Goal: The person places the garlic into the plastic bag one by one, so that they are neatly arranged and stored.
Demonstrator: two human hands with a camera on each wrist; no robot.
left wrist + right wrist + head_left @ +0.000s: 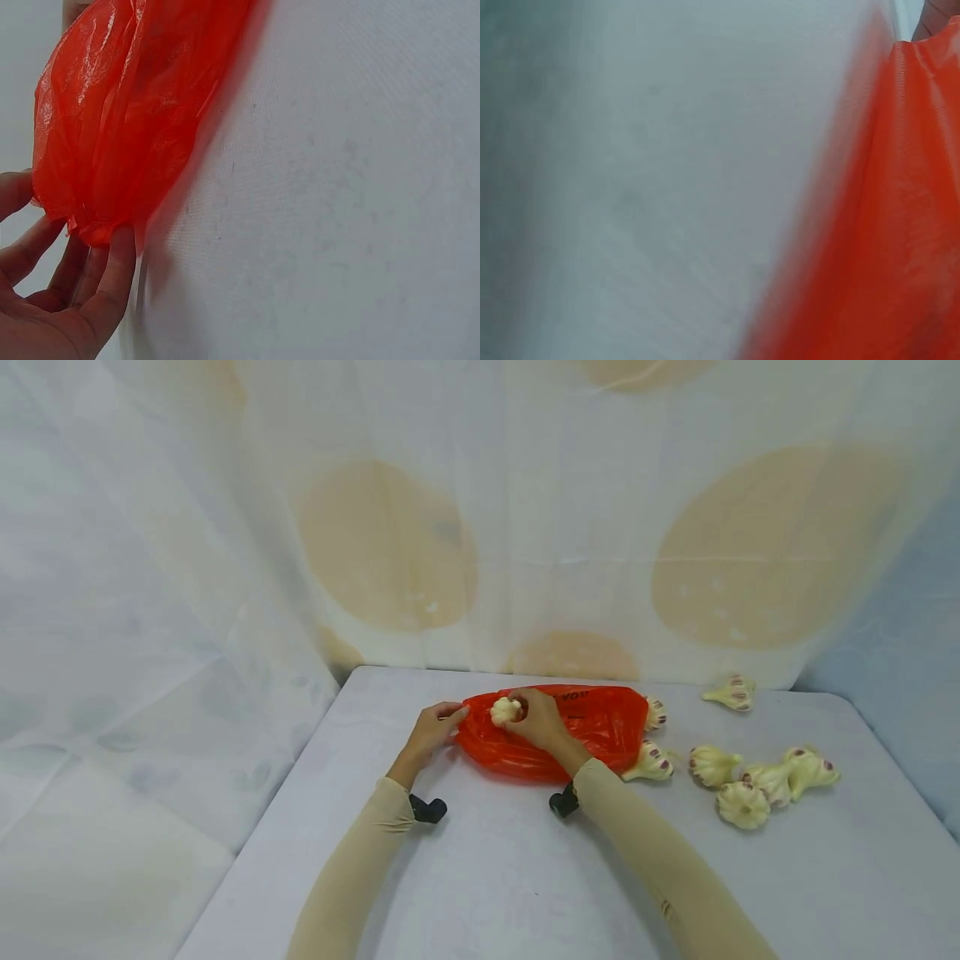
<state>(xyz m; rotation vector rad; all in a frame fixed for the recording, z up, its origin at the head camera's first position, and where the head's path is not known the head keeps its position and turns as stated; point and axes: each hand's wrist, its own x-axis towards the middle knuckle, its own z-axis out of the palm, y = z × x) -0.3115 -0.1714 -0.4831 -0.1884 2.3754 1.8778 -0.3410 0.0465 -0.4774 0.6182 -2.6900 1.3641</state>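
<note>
A red plastic bag (611,714) with dark print lies toward the far side of the table. At its left end, my left hand (432,732) holds the rim; in the left wrist view the thumb and fingers (112,277) are on the gathered edge of the bag (127,120). My right hand (543,722) pinches a pale garlic bulb (504,712) just above the bag, near its left part. Only the bag's blurred side (915,225) fills the right of the right wrist view, where the garlic is out of sight.
Two garlic bulbs touch or lie close to the bag's right end, one of them this bulb (651,762). Farther right is a group of several bulbs (742,804), with a single bulb (733,693) near the back edge. A patterned curtain (555,527) hangs behind the white table (495,877).
</note>
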